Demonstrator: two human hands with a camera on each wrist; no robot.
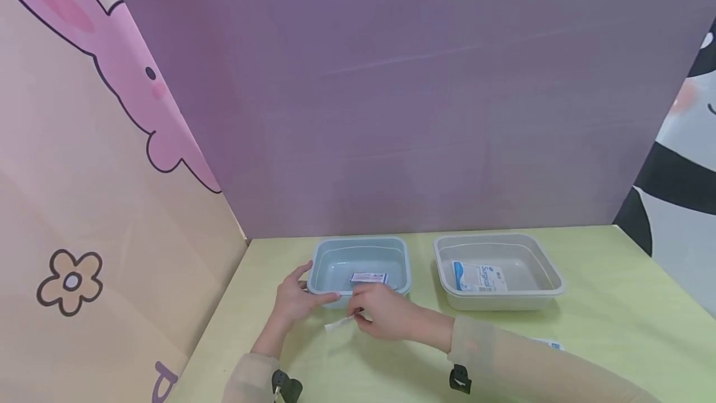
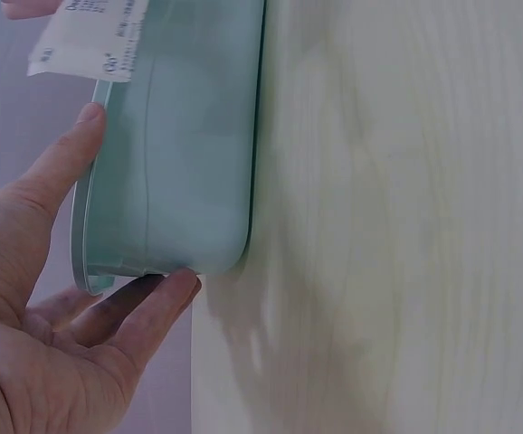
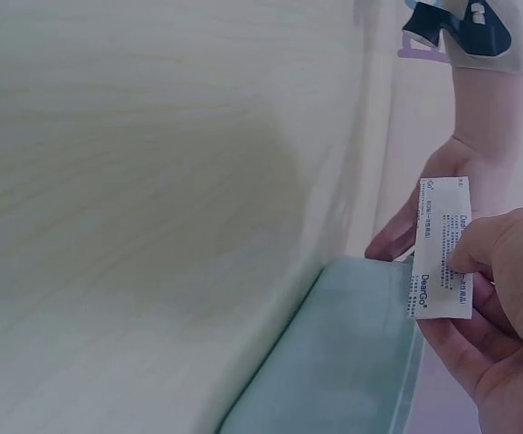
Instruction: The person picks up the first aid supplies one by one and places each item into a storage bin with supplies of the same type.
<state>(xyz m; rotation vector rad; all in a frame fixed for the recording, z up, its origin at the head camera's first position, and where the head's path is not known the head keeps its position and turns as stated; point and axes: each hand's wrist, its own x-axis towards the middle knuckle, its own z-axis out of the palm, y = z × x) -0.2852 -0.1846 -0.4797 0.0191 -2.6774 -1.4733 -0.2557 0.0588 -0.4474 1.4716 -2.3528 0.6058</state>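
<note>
A light blue plastic basin stands on the table, with a small white-and-blue printed item inside. My left hand grips its near left corner. In the left wrist view, the thumb lies on the rim and the fingers curl below it at the basin's end. Just in front of the basin, my right hand pinches a thin white packet printed "DearGo" between thumb and fingers. The packet is outside the basin, near its front rim.
Right of the blue basin stands a beige basin holding a white-and-blue packet marked "Surgical". Another packet lies on the table, partly hidden by the right sleeve. A purple wall rises behind the pale green table.
</note>
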